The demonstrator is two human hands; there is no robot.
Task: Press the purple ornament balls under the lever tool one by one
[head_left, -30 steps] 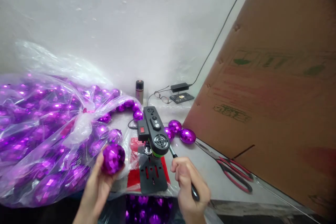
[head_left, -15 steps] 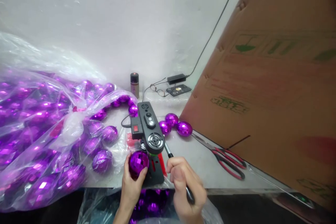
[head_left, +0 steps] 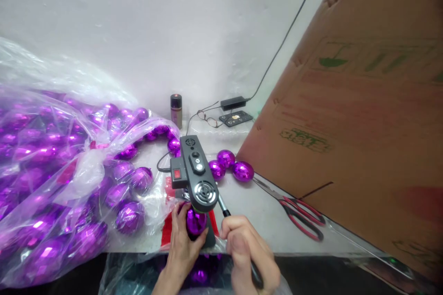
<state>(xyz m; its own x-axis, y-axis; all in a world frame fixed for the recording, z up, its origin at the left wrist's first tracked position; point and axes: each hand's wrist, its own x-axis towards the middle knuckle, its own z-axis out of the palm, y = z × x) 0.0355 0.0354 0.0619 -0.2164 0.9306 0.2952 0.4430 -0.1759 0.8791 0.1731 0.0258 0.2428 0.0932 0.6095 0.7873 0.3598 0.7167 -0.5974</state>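
Far left we've got a big clear bag [head_left: 85,173] stuffed with shiny purple balls, spilling its plastic close to the work area, and honestly a loose fold could snag if it drifts under the machine. Next comes our left hand [head_left: 183,242], fingers wrapped around one purple ball [head_left: 196,223], which sits right below the front end of the black machine [head_left: 197,161], over its base plate. We can't tell if the ball touches the head. That's our sketchy spot: if the lever [head_left: 224,207] gets pulled while the ball is off-centre, we'd guess it could skid or dent, and fingers this close could get pinched. Our right hand [head_left: 251,253] is clenched around the lever's black handle, so a jerky tug might also rock the stand. Behind that, three more balls [head_left: 226,159] huddle on the tabletop [head_left: 266,233], and they could roll if bumped. Past them lie red-and-black scissors [head_left: 301,219], tips near the closest ball, so a careless nudge could scratch it. Far right, a cardboard box [head_left: 349,124] crowds our elbow room.
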